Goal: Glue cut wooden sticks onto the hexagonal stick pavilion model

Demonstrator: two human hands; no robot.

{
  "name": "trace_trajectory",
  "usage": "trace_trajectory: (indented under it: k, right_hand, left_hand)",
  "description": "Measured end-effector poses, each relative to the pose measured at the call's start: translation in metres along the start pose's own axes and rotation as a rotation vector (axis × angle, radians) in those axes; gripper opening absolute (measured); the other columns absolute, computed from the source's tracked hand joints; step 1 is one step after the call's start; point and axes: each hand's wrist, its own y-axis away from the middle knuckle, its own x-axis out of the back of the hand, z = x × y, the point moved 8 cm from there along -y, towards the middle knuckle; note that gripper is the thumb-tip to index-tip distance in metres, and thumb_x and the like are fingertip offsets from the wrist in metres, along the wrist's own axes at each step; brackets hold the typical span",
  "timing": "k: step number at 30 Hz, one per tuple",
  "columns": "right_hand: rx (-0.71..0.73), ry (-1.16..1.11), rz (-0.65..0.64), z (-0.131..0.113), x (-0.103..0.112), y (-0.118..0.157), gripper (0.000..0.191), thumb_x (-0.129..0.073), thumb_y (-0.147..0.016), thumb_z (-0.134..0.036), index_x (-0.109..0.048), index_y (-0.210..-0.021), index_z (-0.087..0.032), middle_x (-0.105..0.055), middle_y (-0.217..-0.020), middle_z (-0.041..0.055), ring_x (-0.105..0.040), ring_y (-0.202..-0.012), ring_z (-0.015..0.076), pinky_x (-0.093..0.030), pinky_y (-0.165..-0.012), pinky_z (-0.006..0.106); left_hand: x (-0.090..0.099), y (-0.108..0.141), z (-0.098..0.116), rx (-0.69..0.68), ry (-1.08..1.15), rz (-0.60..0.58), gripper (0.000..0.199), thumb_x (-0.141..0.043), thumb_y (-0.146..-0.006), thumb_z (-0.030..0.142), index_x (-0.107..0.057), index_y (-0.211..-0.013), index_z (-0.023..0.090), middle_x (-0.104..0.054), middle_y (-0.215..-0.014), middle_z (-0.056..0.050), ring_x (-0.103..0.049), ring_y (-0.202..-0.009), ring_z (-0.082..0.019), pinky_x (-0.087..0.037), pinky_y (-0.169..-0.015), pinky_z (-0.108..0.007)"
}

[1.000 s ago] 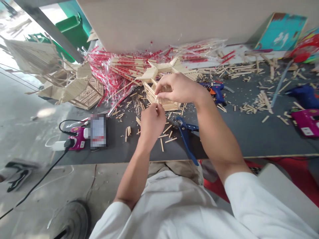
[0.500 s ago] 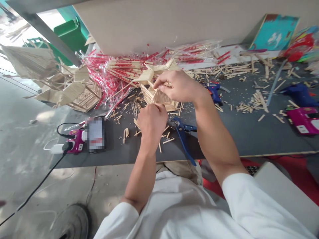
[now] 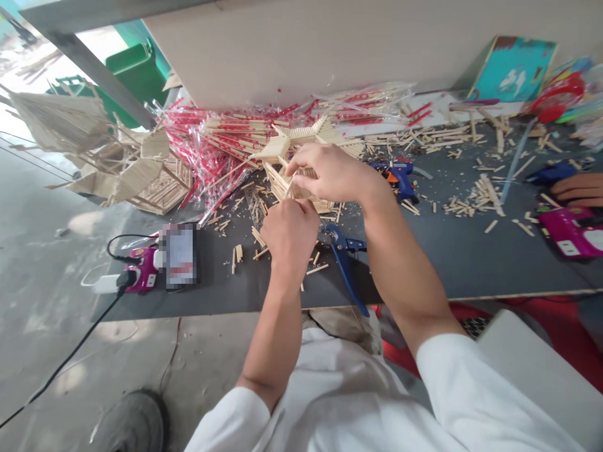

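Observation:
A small wooden stick model (image 3: 274,150) with curved roof edges stands near the middle of the table. My left hand (image 3: 291,231) is closed at its near side, fingers curled together; what they pinch is hidden. Over the model's right part, my right hand (image 3: 325,172) has its thumb and forefinger bent close together at the front; whatever lies between the fingertips is too small to make out. Blue cutting pliers (image 3: 346,267) lie just right of my left hand. Beyond my right forearm rests a blue glue gun (image 3: 400,177).
Packs of red-and-cream sticks (image 3: 226,135) lie behind the model. A larger stick model (image 3: 127,163) stands left. A phone (image 3: 181,254) and a power adapter (image 3: 144,270) sit front left. At the right edge, another person's hand (image 3: 581,188) is beside a second blue glue gun (image 3: 553,172).
Another person's hand has come into view at the right edge. My right hand has shifted slightly left relative to the model, its fingertips lower. The camera view has moved a little.

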Motion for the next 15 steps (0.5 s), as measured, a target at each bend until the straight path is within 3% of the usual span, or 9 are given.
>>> trace_trajectory:
  k: [10,15]
  right_hand:
    - [-0.012,-0.002,-0.001,0.0002,-0.0005,-0.0006,0.023,-0.063,-0.091,-0.028,-0.080,-0.106,-0.022,-0.075,-0.116,0.0103,-0.066,-0.107,0.0277,-0.049,-0.099,0.044]
    - [-0.039,-0.019,-0.002,0.0004,-0.0001,0.0006,0.027,-0.061,-0.096,-0.039,-0.078,-0.108,-0.022,-0.075,-0.114,0.0090,-0.065,-0.105,0.0253,-0.049,-0.094,0.039]
  left_hand:
    - [-0.0001,-0.0015,0.0015,0.026,-0.048,-0.007,0.034,-0.053,-0.094,0.034,-0.052,-0.063,0.022,-0.067,-0.075,-0.017,-0.068,-0.092,-0.036,-0.048,-0.083,-0.047]
    - [0.0002,-0.0050,-0.0004,0.038,0.017,0.004,0.034,-0.058,-0.091,0.032,-0.049,-0.059,0.023,-0.065,-0.071,-0.016,-0.067,-0.098,-0.036,-0.048,-0.086,-0.047]
